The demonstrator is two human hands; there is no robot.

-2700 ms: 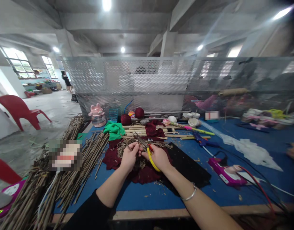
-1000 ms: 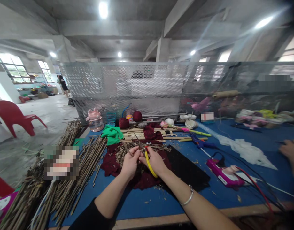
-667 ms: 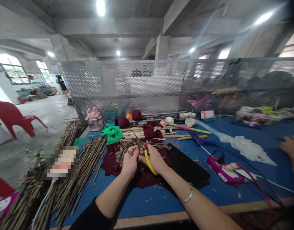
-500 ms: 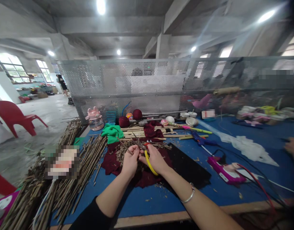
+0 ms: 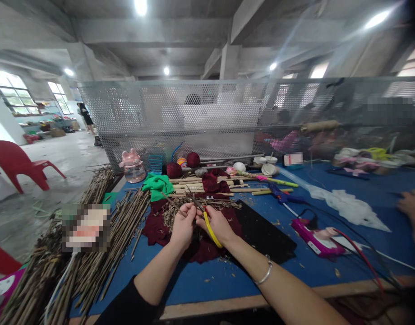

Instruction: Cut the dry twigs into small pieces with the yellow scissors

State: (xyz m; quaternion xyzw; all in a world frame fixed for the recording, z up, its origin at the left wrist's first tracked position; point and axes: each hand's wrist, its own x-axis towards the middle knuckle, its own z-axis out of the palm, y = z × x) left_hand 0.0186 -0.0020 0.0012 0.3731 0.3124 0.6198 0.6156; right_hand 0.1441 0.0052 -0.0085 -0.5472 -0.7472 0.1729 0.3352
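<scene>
My right hand (image 5: 218,225) is closed on scissors with a yellow handle (image 5: 211,231); their blades point up and to the left. Close beside it, my left hand (image 5: 183,221) pinches a thin dry twig (image 5: 169,199) that sticks out up and to the left. The two hands nearly touch at the fingertips. Beneath them a heap of dry plant bits (image 5: 171,214) lies on a dark red cloth (image 5: 156,228). A black sheet (image 5: 266,232) lies to the right of the cloth.
Bundles of dry stalks (image 5: 109,248) lie on the left. A blue glue gun (image 5: 278,194) and a purple power strip (image 5: 317,241) with cords are on the right. Balls of yarn (image 5: 193,160) and sticks stand behind. Another person's hand (image 5: 412,207) is at the right edge.
Both hands stay close together in nearly the same place, with the scissors still in the right hand. The whole view has shifted slightly. The other person's hand has moved a little left.
</scene>
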